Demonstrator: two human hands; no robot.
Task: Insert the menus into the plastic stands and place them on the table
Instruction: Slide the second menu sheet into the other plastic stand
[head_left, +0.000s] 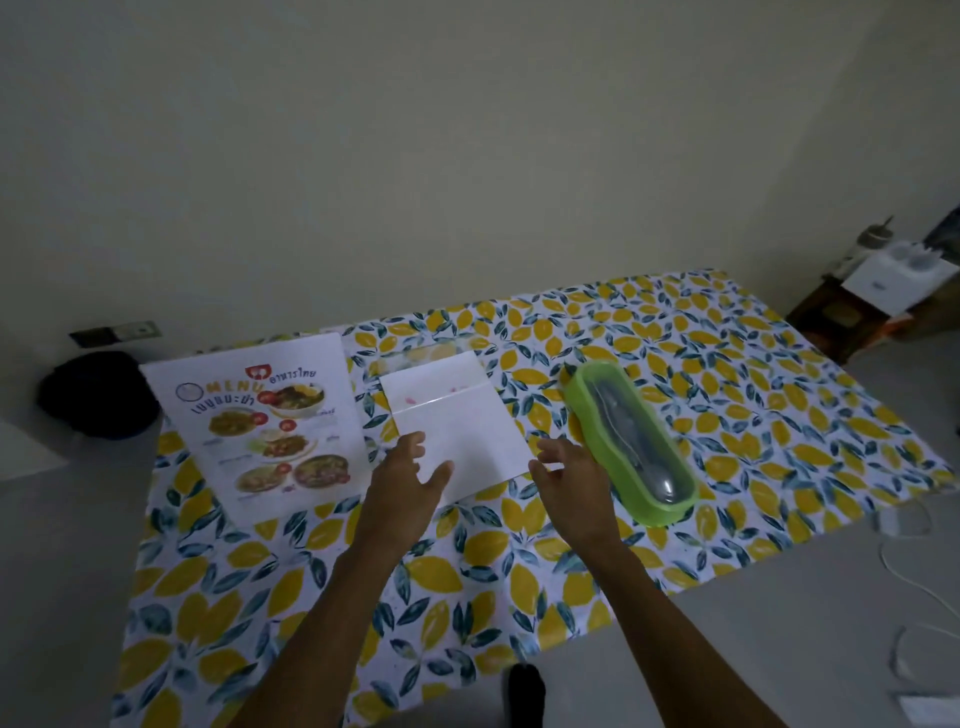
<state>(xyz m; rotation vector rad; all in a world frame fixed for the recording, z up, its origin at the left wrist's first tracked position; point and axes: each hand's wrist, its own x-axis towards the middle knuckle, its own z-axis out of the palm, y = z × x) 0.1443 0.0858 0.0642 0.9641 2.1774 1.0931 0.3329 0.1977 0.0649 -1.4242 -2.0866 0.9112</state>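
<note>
Lemon-print cloth covers the surface (675, 364), which fills the middle of the frame under a bare pale wall. A printed menu (260, 426) lies face up at centre left. Just right of it, at centre, a white sheet (467, 431) lies flat, seemingly a menu face down, with its far part under what looks like a clear stand (431, 371); how far it is seated you cannot tell. A green cutlery box (631, 441) sits diagonally further right.

Your left hand (402, 480) is open, fingers spread, over the sheet's near left corner, seemingly touching it. Your right hand (569, 480) is open too, fingers loosely curled, just beside the sheet's near right edge and close to the box; neither hand holds anything.

To do this step well, pin the stand with one hand and feed the sheet squarely with the other, keeping both side edges parallel to the slot so the paper does not buckle. Mind the box at your right wrist.
</note>
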